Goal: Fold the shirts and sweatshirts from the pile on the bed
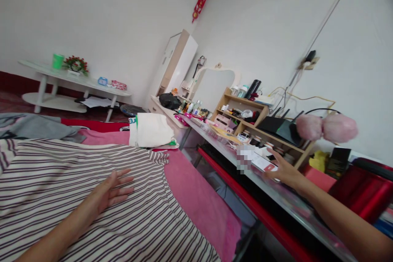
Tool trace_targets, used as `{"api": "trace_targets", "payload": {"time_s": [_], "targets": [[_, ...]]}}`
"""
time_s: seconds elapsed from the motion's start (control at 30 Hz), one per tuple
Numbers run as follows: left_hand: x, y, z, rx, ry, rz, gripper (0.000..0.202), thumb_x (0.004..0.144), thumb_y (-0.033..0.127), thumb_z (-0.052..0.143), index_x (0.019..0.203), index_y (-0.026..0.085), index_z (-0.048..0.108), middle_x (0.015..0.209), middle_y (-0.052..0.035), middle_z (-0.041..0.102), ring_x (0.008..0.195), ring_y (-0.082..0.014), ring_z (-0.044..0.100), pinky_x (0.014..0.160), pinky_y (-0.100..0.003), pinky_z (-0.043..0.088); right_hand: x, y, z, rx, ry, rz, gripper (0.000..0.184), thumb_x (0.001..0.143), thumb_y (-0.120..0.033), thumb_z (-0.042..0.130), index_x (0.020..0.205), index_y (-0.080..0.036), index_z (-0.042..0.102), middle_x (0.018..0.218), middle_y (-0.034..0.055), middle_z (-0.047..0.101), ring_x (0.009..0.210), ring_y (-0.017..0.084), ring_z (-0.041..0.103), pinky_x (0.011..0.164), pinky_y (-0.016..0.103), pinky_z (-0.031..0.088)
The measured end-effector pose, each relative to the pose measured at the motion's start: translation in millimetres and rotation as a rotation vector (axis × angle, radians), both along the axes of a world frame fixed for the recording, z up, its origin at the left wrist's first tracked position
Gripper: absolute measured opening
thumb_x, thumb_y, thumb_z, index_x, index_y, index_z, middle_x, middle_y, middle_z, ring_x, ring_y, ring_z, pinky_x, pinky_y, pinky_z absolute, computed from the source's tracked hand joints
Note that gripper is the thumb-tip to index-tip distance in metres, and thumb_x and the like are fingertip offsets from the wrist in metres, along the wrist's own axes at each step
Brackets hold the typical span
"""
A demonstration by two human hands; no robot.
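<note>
My left hand (111, 190) lies flat and open on a black-and-white striped cloth (61, 176) spread over the bed, fingers stretched toward the right. My right hand (282, 168) reaches out over the glass-topped desk (276, 190) with a red front edge, fingers spread and open, resting on or just above white and red cards or papers (264, 163). A blurred patch covers what lies just left of those papers. Neither hand holds anything.
A pink sheet (196, 196) covers the bed, with folded white cloth (153, 130) at its far end. The desk carries a wooden shelf (245, 116) of bottles, a black router (278, 127), pink fluffy earmuffs (327, 127) and a red box (365, 190). A white low table (70, 80) stands along the far wall.
</note>
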State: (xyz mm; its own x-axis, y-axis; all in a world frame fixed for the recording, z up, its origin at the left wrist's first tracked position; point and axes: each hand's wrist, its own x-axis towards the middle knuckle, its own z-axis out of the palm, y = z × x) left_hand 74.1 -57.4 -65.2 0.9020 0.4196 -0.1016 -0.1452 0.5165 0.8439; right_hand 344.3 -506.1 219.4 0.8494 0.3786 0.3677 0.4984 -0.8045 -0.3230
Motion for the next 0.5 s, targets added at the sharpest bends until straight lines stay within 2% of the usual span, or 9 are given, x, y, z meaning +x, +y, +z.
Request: {"api": "trace_targets", "payload": {"time_s": [0.2, 0.37, 0.5], "targets": [[1.2, 3.0, 0.5, -0.043, 0.031, 0.012, 0.089, 0.064, 0.079, 0.055, 0.134, 0.024, 0.042, 0.121, -0.0082, 0.065, 0.105, -0.0304, 0.063, 0.086, -0.036, 0.053, -4.4, -18.6, -10.3, 0.041, 0.223, -0.013, 0.099, 0.055, -0.043, 0.070, 0.144, -0.017, 0.034, 0.116, 0.0135, 0.062, 0.101, 0.029, 0.061, 0.090, 0.039, 0.046], [-1.0, 4.0, 3.9, -0.078, 0.090, 0.041, 0.096, 0.058, 0.080, 0.058, 0.135, 0.026, 0.040, 0.120, -0.0074, 0.066, 0.107, -0.0315, 0.062, 0.083, -0.037, 0.056, -0.3, -19.3, -14.1, 0.005, 0.226, -0.025, 0.102, 0.055, -0.045, 0.068, 0.146, -0.016, 0.030, 0.129, 0.0161, 0.054, 0.115, 0.031, 0.054, 0.098, 0.040, 0.041], [0.6, 7.0, 2.0, -0.082, 0.123, 0.042, 0.100, 0.053, 0.081, 0.060, 0.134, 0.026, 0.041, 0.117, -0.0074, 0.067, 0.106, -0.0329, 0.062, 0.084, -0.039, 0.056, -3.3, -19.1, -13.3, -0.014, 0.231, -0.025, 0.097, 0.057, -0.043, 0.066, 0.144, -0.016, 0.033, 0.132, 0.0158, 0.054, 0.120, 0.031, 0.051, 0.101, 0.041, 0.038]]}}
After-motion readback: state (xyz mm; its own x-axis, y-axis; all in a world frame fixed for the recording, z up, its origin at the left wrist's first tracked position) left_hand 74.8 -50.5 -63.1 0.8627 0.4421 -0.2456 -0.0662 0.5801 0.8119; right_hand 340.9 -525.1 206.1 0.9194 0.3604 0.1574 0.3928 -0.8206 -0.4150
